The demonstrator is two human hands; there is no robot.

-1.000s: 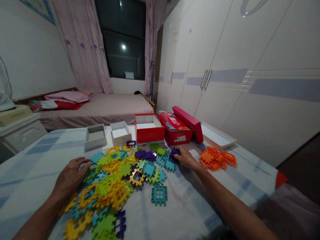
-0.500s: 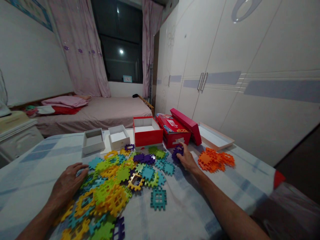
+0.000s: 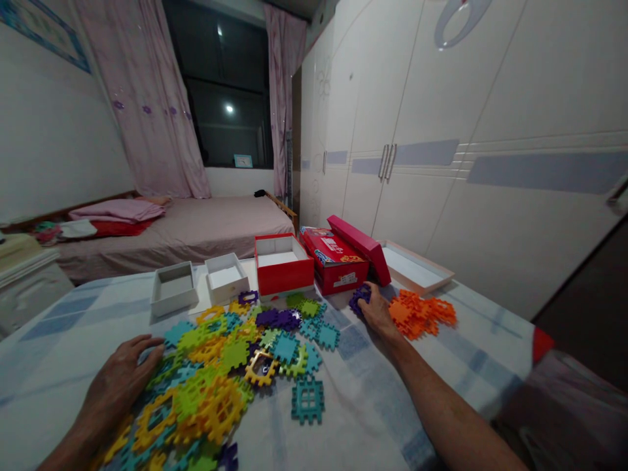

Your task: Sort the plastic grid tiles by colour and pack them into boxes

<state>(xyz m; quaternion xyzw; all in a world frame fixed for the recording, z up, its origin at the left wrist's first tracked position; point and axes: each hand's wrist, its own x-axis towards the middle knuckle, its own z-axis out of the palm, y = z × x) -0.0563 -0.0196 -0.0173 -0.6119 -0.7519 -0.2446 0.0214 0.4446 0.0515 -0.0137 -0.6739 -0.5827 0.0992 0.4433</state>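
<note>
My right hand (image 3: 377,309) grips purple interlocking plastic tiles (image 3: 360,299) low over the cloth, left of a heap of orange tiles (image 3: 420,315); how many it holds is unclear. At the left side of a mixed pile of yellow, green and blue tiles (image 3: 216,386) rests my left hand (image 3: 125,366), fingers loosely extended and touching the edge. More purple tiles (image 3: 279,319) lie on the far part of that pile. One teal window-pattern tile (image 3: 308,400) sits apart, nearer to me.
Along the far side stand a grey box (image 3: 173,289), a white box (image 3: 226,278), an open red box (image 3: 284,269) and a closed red carton (image 3: 342,261). A red lid (image 3: 360,247) leans on the carton, beside a shallow tray (image 3: 417,267). Beyond is a bed (image 3: 220,219).
My right hand has moved right with the purple tiles, closer to the orange heap. The left hand stays beside the mixed pile. The whole view has shifted slightly.
</note>
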